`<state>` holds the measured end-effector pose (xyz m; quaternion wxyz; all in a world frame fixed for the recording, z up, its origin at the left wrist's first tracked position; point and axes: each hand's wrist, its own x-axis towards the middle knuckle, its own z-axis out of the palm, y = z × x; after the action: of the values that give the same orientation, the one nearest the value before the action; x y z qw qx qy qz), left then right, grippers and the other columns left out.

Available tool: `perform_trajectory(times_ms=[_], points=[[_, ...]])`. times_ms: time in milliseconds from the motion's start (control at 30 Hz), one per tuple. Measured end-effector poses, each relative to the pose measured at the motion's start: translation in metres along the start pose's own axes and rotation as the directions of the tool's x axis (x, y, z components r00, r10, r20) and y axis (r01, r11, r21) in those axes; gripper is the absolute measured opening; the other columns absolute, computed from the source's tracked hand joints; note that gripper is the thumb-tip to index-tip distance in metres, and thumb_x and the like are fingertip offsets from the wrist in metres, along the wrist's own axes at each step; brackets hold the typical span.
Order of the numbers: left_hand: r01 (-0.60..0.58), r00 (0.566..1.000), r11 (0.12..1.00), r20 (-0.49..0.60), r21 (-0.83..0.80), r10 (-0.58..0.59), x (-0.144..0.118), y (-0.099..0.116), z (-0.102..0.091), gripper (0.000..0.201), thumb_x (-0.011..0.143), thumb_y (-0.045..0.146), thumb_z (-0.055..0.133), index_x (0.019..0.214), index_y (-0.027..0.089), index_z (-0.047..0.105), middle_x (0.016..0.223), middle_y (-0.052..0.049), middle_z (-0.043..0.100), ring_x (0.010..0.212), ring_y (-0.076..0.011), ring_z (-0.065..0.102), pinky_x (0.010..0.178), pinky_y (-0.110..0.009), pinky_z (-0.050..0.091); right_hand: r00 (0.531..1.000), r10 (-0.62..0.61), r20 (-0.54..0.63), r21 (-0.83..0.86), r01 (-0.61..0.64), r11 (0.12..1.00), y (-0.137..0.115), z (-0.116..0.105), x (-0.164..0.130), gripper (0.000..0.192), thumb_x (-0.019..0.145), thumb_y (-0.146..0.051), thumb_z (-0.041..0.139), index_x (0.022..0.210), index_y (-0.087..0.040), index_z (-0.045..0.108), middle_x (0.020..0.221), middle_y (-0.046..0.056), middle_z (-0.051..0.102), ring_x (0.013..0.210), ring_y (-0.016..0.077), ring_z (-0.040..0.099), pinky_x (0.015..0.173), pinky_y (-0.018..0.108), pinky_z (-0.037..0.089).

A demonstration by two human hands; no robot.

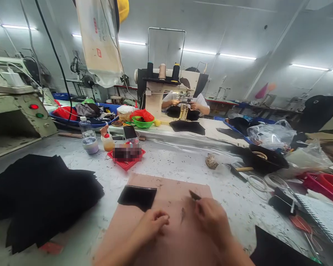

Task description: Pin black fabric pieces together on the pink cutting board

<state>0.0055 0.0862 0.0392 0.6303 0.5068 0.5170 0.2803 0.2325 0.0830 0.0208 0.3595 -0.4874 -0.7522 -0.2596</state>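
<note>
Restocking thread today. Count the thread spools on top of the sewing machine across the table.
3, in a row on top of the sewing machine: a dark spool at left, a beige spool in the middle, another dark spool at right. Others may be hidden behind.

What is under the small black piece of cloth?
The small black fabric rectangle lies on a flat pinkish-brown cardboard sheet, which rests on the white speckled table. Anything directly beneath the fabric is covered.
</note>
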Motion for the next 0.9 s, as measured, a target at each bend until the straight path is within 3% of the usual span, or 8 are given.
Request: perform_trajectory(times_ms=[67,200,500,733,900], points=[[0.079,0.993,0.995,0.098,-0.067,-0.072,0.006,-0.007,0.023,0.037,0.056,0.048,0.056,0.071,0.014,0.054,0.071,-0.004,0.059,0.045,-0.0117,0.049,0.035,-0.022,0.03,0.996,-0.091,0.01,0.125,0.089,0.988,-0.035,-0.004,-0.011,0.018,0.077,-0.009,0.047,0.063,-0.02,0.05,0.059,0.002,0.054,0.058,0.015,0.048,0.057,0.028,0.034],[0.112,0.989,0.988,0.103,-0.103,-0.101,0.007,-0.018,0.041,0.028,0.058,0.039,0.062,0.064,0.016,0.047,0.054,0.001,0.054,0.043,-0.0102,0.048,0.036,-0.019,0.03,0.997,-0.068,-0.035,0.229,0.074,0.971,-0.068,-0.006,-0.029,0.016,0.076,-0.008,0.05,0.065,-0.019,0.049,0.058,0.001,0.052,0.057,0.0145,0.044,0.055,0.028,0.032],[0.1,0.995,0.991,0.029,-0.088,-0.098,0.0,-0.02,0.035,0.012,0.062,0.012,0.053,0.059,0.017,0.043,0.042,0.005,0.049,0.041,-0.01,0.047,0.04,-0.019,0.03,0.994,-0.093,-0.054,0.319,0.105,0.942,-0.077,-0.014,-0.027,0.014,0.075,-0.005,0.047,0.071,-0.018,0.05,0.063,0.003,0.055,0.059,0.0142,0.046,0.054,0.027,0.037],[0.094,0.994,0.996,0.046,0.006,-0.094,-0.003,-0.011,0.035,0.01,0.06,0.01,0.045,0.053,0.016,0.049,0.039,0.004,0.047,0.035,-0.0095,0.042,0.037,-0.02,0.027,0.994,-0.034,0.105,0.424,-0.014,0.906,-0.081,-0.028,-0.022,0.016,0.078,-0.008,0.045,0.08,-0.019,0.056,0.073,0.005,0.061,0.067,0.0162,0.054,0.059,0.028,0.044],[0.037,0.994,0.998,0.097,0.052,-0.042,-0.001,-0.008,0.032,0.009,0.056,0.013,0.045,0.048,0.015,0.049,0.038,0.004,0.045,0.036,-0.0087,0.039,0.039,-0.02,0.027,0.947,0.072,0.314,0.437,-0.211,0.874,-0.08,-0.038,-0.015,0.019,0.075,-0.004,0.046,0.077,-0.019,0.058,0.076,0.005,0.061,0.072,0.018,0.055,0.063,0.03,0.044]])
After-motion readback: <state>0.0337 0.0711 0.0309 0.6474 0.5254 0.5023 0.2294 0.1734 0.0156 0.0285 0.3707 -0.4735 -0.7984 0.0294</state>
